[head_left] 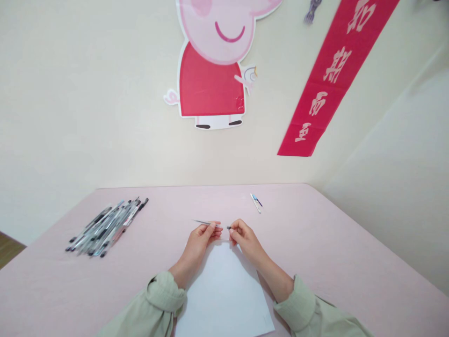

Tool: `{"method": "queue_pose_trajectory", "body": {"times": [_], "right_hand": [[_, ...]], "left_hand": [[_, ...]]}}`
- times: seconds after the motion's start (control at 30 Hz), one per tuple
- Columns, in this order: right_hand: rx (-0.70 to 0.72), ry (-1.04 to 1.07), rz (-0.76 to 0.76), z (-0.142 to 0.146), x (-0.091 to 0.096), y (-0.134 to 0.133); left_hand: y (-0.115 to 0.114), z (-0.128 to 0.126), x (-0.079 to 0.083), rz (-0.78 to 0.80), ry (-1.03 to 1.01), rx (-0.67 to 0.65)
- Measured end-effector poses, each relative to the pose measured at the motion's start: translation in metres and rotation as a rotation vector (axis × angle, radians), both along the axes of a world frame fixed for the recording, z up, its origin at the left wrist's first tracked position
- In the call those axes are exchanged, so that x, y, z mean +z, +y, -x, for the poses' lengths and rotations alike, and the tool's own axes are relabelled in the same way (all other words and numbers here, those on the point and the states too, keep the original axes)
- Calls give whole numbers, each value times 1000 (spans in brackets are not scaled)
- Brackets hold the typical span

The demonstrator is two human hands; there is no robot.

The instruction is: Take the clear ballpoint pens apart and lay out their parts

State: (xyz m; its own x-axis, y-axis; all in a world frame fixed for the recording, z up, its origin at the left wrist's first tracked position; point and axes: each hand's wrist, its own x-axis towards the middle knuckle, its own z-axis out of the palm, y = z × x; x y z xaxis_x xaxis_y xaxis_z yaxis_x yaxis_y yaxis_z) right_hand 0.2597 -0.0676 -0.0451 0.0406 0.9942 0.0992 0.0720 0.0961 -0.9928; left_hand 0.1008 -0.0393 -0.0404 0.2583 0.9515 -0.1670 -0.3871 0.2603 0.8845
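In the head view my left hand [203, 236] pinches a slim grey pen refill [201, 222], its thin pointed end reaching out to the left. My right hand [243, 235] is closed, with a small dark piece [229, 228] between thumb and fingertips; its kind is too small to make out. Only a narrow gap separates the refill's right end from that piece. Both hands are over the far end of a white sheet of paper [226, 290], which lies on the pink table.
A heap of several pens [107, 227] lies on the left of the pink table [315, 252]. A short white stick [255, 203] and a blue, dark-tipped piece [257, 200] rest beyond my right hand. Behind stands a wall with a pig cutout [212, 84] and a red banner [322, 89].
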Motion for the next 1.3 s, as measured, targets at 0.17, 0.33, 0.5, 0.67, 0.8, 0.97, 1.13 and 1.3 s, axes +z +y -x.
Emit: {"method": "queue_pose_trajectory", "body": {"times": [0.17,0.33,0.5,0.67,0.8,0.97,1.13,1.3], "right_hand": [[11,-3,6,0,-3,1],[-22,3,-4,0,-3,1],[-13,1,-10,-1,-5,1],[-31,39,-13,0,-5,2],[-32,15,11,0,-3,1],[-21,1,-15,-1,-2,1],[-29,26,-2,0,-3,1],[-21,-9,2,0,-3,0]], "left_hand": [[0,0,0,-4,5,1],[1,0,-2,0,0,-1],[1,0,-3,-10,11,-1],[0,0,-1,-5,7,0],[0,0,-1,-6,11,-8],[1,0,-3,-7,15,8],[1,0,-3,-13,15,-11],[1,0,-4,-3,15,-2]]}}
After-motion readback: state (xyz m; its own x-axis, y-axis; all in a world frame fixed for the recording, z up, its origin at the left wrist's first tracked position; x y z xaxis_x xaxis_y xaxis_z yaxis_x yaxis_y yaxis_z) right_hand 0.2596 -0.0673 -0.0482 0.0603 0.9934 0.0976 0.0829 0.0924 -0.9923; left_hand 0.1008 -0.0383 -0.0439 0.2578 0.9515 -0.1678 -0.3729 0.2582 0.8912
